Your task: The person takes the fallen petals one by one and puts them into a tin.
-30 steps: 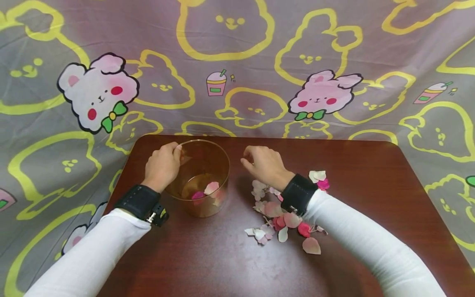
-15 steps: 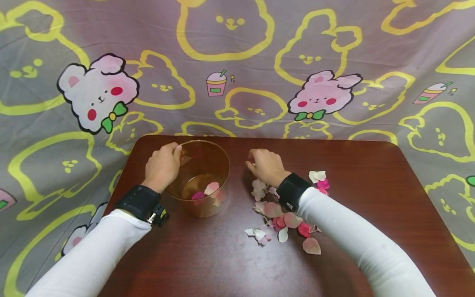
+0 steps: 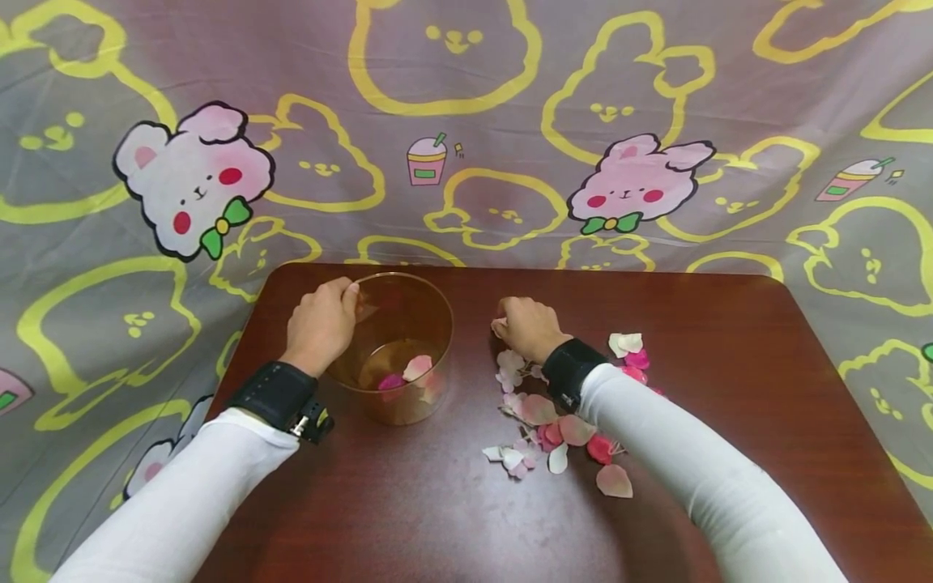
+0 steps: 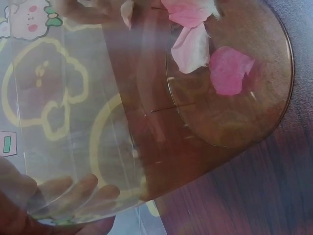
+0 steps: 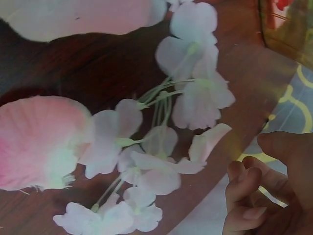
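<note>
My left hand [image 3: 321,322] grips the rim of a clear amber plastic bucket [image 3: 397,409] at the table's back left, fingers showing through its wall in the left wrist view. Pink petals, among them a magenta one [image 4: 231,71], lie on the bucket's bottom. To the right of the bucket, my right hand [image 3: 530,325] is over the far end of a pile of loose artificial petals [image 3: 539,410]. Its fingers [image 5: 247,181] are loosely bent, apart from the thumb, with nothing between them. Close by are a small pale petal [image 5: 209,142] and a cluster of pale blossoms [image 5: 161,147] on thin green stems.
The pile holds pink, red and white petals, with a peach petal [image 3: 615,481] at its near edge and white petals [image 3: 624,344] right of my right wrist. All this is on a dark brown table [image 3: 466,518]. A patterned cloth [image 3: 496,105] hangs behind it.
My right hand has drawn away from the bucket, to the right and slightly nearer, over the end of the petal pile. My left hand and the bucket stay in place.
</note>
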{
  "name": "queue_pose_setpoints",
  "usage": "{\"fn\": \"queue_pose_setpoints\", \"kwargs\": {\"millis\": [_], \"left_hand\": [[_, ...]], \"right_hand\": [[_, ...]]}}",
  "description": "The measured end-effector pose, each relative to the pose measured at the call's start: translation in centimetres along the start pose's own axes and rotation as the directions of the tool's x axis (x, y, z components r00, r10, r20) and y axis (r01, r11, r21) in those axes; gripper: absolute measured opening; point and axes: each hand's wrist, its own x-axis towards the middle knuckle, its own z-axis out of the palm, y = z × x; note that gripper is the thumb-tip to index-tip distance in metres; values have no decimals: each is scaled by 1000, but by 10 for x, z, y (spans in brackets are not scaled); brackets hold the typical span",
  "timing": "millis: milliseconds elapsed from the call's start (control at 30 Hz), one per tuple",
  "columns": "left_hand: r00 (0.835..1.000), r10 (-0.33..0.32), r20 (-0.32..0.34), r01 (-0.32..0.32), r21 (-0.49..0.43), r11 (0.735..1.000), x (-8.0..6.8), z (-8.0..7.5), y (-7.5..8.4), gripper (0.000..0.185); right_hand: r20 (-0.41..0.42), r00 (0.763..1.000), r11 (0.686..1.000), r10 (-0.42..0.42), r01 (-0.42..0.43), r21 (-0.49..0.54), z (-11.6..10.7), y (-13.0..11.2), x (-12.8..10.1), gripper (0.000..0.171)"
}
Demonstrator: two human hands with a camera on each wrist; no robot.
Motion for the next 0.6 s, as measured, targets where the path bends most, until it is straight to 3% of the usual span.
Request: {"fn": "queue_pose_setpoints", "kwargs": {"millis": [233,467,600], "left_hand": [[1000,13,-9,-13,3,1000,1,0,0,35],[1000,13,-8,-13,1,1000,1,0,0,35],[1000,9,-11,-9,2,1000,1,0,0,35]], "right_hand": [[4,1000,998,5,-5,-67,11,4,4,18],[16,1000,988,-3,6,-155,19,6,6,35],[16,1000,982,-18,21,-188,23,7,5,35]]}}
